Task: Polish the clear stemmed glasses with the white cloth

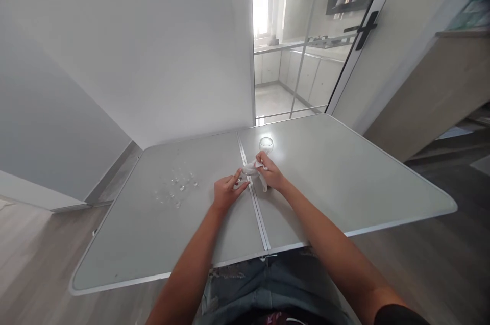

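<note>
My right hand (271, 173) is closed on a crumpled white cloth (254, 171) over the middle seam of the grey folding table (329, 182). My left hand (226, 191) pinches a small clear piece against the cloth; I cannot make out what it is. A small clear glass bowl (266, 144) stands just beyond my right hand. Several small clear pieces (176, 187) lie scattered on the table's left half, a short way left of my left hand.
A white wall stands behind the table's left half. Beyond the far right edge, a glass sliding door (344, 34) with a black handle opens onto a kitchen. A wooden counter (440, 80) stands at the right. Grey wood floor surrounds the table.
</note>
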### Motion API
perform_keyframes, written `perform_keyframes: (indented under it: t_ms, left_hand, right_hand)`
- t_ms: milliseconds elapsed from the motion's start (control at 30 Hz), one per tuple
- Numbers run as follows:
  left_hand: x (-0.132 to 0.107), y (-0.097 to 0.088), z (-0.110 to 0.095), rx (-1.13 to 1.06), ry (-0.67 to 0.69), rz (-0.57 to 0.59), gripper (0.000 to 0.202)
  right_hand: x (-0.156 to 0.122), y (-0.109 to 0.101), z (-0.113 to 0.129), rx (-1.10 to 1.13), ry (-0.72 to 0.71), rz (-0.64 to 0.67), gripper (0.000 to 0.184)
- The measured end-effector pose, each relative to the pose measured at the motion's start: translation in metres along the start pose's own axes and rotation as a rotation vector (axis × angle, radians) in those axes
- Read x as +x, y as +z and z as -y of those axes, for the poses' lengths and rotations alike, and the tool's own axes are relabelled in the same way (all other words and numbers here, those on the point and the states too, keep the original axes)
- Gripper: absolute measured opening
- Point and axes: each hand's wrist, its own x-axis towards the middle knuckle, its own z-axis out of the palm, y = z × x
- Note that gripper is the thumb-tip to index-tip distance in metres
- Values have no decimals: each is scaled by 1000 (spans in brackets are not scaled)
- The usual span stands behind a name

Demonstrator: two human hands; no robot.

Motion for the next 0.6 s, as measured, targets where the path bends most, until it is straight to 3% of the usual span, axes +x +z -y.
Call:
perform_keyframes:
  t_ms: [133, 233, 333, 500, 600]
  left_hand:
    - [-1, -1, 1, -13, 8, 24, 50]
    - [0, 0, 4, -53, 36, 16, 52]
    - [0, 1, 7, -42, 38, -20, 52]
    - [-1, 0, 9, -9, 58, -50, 51]
    - [0, 1, 6, -27, 75, -41, 51]
  right_hand:
    - [1, -1, -3, -25, -62, 125, 25]
    - [0, -1, -2, 92, -14, 50, 26]
    - [-2, 0, -4, 4, -67, -12, 26]
    - [-1, -1, -4, -196, -122, 222, 31]
    - [0, -4, 0, -78, -82, 186, 32]
